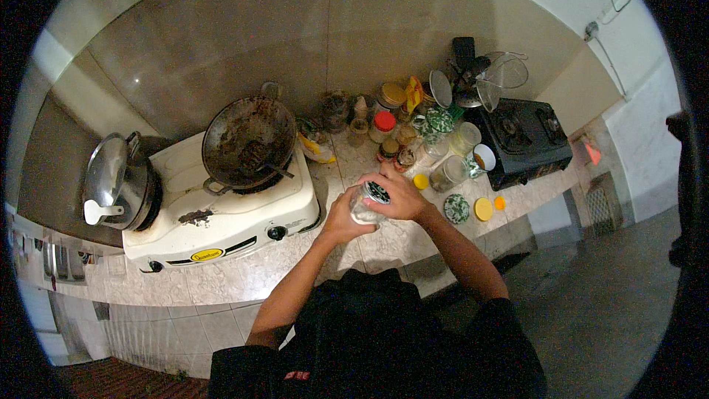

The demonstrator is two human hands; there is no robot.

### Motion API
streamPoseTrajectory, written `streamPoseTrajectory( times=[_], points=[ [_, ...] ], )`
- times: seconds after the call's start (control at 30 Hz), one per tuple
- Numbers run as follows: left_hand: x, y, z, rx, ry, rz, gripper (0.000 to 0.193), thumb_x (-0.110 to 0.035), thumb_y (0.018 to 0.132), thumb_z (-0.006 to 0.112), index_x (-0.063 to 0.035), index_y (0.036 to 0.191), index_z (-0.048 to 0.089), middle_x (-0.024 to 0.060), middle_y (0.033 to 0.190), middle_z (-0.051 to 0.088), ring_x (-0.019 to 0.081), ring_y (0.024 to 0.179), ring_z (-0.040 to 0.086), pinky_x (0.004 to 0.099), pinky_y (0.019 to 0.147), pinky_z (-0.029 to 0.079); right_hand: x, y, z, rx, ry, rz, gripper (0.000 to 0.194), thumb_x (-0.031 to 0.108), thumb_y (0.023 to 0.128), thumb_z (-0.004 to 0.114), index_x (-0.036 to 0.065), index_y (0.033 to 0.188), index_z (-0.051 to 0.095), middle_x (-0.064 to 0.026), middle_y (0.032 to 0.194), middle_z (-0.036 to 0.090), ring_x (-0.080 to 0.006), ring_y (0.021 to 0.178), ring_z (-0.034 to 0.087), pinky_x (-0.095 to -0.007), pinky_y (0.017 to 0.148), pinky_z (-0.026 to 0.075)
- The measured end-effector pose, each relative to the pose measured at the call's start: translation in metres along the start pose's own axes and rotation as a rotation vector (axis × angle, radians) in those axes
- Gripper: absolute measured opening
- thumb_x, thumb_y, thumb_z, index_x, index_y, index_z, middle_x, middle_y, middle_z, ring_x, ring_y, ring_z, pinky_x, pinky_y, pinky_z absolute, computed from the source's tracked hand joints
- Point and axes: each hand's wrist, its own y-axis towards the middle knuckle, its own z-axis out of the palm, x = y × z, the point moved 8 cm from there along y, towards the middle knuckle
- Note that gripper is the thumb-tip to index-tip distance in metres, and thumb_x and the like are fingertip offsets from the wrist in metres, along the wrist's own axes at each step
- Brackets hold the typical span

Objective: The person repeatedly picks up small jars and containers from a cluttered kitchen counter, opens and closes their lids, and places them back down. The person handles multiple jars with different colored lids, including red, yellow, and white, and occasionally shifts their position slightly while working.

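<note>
My left hand (339, 224) is wrapped around the side of a clear jar (364, 211) with whitish contents, held above the counter. My right hand (400, 194) grips the jar's dark patterned lid (377, 192) from above and the right. Whether the lid is loose cannot be seen. Right of my hands lie a small yellow lid (421, 182), a green-and-white speckled lid (456, 208), a larger yellow lid (483, 209) and a small orange cap (499, 203). Just beyond my right hand stand an open clear jar (450, 173) and a jar with a red lid (383, 124).
On the left, a white gas stove (221, 227) carries a blackened wok (249, 144) and a steel pot (130, 199). Several jars and an enamel mug crowd the back. A black stove (523, 138), strainers (507, 73) and a white bowl (484, 157) are at the right.
</note>
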Motion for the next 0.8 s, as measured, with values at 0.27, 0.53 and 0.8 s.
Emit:
streamPoseTrajectory(
  times=[0.27, 0.53, 0.8],
  points=[
    [0.012, -0.002, 0.005, -0.044, 0.062, -0.044, 0.105, -0.033, 0.055, 0.093, -0.0006, 0.144, 0.047, 0.0271, 0.128, 0.062, 0.0431, 0.122, 0.059, 0.0480, 0.106, 0.048, -0.010, -0.003, 0.009, 0.058, 0.007, 0.122, 0.053, 0.045, 0.087, 0.077, 0.022, 0.133, 0.061, -0.0188, 0.103, 0.053, -0.0395, 0.101, 0.059, -0.0468, 0.086, 0.051],
    [0.030, 0.001, 0.005, -0.071, -0.012, -0.133, 0.104, -0.031, 0.054, 0.095, 0.0019, 0.141, 0.048, 0.0251, 0.128, 0.063, 0.0416, 0.122, 0.059, 0.0472, 0.106, 0.048, -0.015, 0.000, 0.013, 0.201, 0.039, 0.228, 0.067, 0.049, 0.085, 0.080, 0.017, 0.139, 0.056, -0.0226, 0.119, 0.057, -0.0415, 0.116, 0.057, -0.0468, 0.099, 0.047],
    [0.026, 0.020, 0.000, -0.129, -0.002, 0.099, 0.112, -0.030, 0.058, 0.094, 0.0041, 0.150, 0.039, 0.0274, 0.143, 0.053, 0.0447, 0.131, 0.052, 0.0506, 0.112, 0.042, -0.020, 0.013, 0.005, 0.127, -0.005, 0.227, 0.074, 0.048, 0.082, 0.082, 0.014, 0.141, 0.054, -0.0252, 0.122, 0.056, -0.0433, 0.119, 0.056, -0.0483, 0.102, 0.046]
  ],
)
